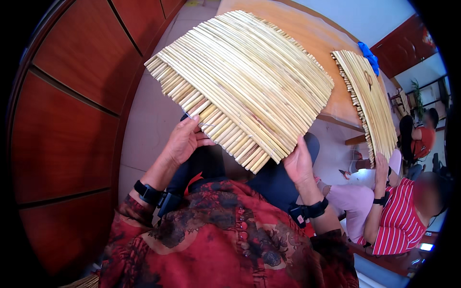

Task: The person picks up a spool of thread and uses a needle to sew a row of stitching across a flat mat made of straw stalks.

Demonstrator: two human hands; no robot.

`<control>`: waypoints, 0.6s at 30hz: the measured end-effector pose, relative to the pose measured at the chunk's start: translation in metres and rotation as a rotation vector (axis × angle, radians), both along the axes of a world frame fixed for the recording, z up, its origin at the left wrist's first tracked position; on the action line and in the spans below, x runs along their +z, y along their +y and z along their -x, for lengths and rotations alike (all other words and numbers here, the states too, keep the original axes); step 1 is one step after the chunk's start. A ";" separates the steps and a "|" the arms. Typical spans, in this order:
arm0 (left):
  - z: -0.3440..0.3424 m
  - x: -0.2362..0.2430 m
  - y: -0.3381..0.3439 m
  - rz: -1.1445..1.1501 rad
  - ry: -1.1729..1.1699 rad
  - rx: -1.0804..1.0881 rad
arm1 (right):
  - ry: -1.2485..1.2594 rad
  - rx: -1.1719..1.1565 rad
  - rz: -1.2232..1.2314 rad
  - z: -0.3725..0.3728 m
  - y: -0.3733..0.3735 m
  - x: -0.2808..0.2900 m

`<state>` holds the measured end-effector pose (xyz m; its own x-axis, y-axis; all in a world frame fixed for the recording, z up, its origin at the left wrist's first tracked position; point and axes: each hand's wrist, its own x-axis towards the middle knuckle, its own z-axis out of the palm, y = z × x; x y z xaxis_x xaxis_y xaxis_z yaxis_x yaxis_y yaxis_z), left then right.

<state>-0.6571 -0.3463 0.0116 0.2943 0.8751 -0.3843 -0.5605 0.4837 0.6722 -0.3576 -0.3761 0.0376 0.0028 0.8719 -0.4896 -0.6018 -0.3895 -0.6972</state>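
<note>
A panel of many pale cane sticks [245, 72] spans the upper middle, its far part over an orange wooden table [327, 117], with short stick ends showing along its near left edge. My left hand [185, 139] is closed on that edge, thumb and fingers by a thin wire [209, 125] among the sticks. My right hand [297, 163] grips the panel's right near corner from beneath, some fingers hidden behind it. Both my wrists carry black strapped devices, over my lap.
A co-worker in a striped shirt [394, 221] holds another cane panel [365, 105] at the right, with scissors and a blue cloth [367, 55] at it. Another person [422, 137] sits behind. Red-handled pliers [344, 173] lie on the floor. A wooden cabinet [67, 139] lines the left.
</note>
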 end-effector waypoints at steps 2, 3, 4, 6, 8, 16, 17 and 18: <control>0.005 0.004 0.000 -0.001 -0.001 -0.036 | 0.034 0.017 0.006 0.006 -0.013 0.001; 0.007 0.006 0.000 0.001 -0.003 -0.067 | 0.062 0.136 -0.012 0.003 -0.019 0.000; 0.009 0.001 -0.001 -0.001 0.002 -0.060 | 0.089 0.257 -0.031 0.001 -0.024 -0.001; 0.014 -0.006 -0.003 0.027 0.022 -0.088 | 0.116 0.264 -0.040 0.000 -0.033 -0.003; 0.020 -0.005 -0.007 0.051 0.056 -0.035 | -0.011 0.326 -0.088 0.000 -0.037 -0.005; 0.042 -0.004 -0.012 0.045 0.231 0.022 | -0.097 0.449 0.031 0.018 -0.031 -0.009; 0.039 0.002 -0.010 0.117 0.183 0.125 | -0.083 0.464 0.022 0.017 -0.032 -0.011; 0.038 0.002 -0.007 0.115 0.180 0.138 | -0.087 0.476 0.019 0.017 -0.031 -0.011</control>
